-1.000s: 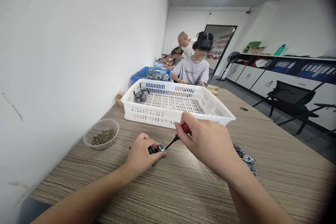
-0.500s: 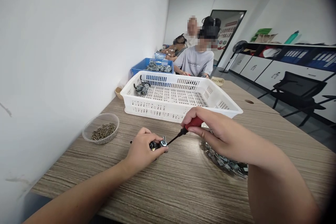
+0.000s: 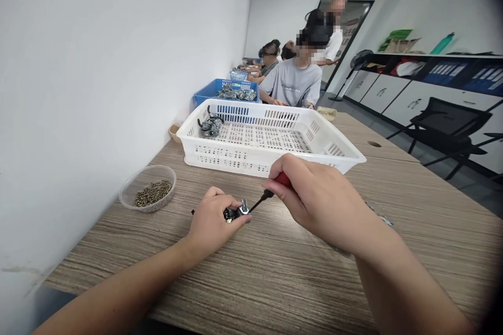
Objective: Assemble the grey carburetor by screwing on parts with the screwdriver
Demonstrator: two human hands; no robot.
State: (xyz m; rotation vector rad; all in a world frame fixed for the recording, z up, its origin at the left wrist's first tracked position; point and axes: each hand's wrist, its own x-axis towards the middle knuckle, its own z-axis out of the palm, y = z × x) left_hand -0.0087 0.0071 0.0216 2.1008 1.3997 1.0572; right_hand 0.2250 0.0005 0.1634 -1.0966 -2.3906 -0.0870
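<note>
My left hand (image 3: 215,218) is closed around a small black-and-silver metal part (image 3: 243,209) and steadies it just above or on the wooden table; much of the part is hidden by the fingers. In my right hand (image 3: 314,193) is a screwdriver (image 3: 268,193) with a red handle and a black shaft. Its tip meets the right side of the metal part, with the shaft slanting down to the left. Left of my left hand stands a clear round bowl (image 3: 147,188) holding many small brass-coloured screws.
A white perforated crate (image 3: 271,162) stands beyond my hands, a few metal parts (image 3: 212,124) in its left corner. Behind it is a blue crate (image 3: 204,95) of similar parts. A co-worker (image 3: 293,84) sits across the table. My right arm mostly covers a container of parts.
My right hand has rolled over and shifted slightly left with the screwdriver, covering more of its handle. My left hand stays around the part. A person in the background has moved right, towards the door.
</note>
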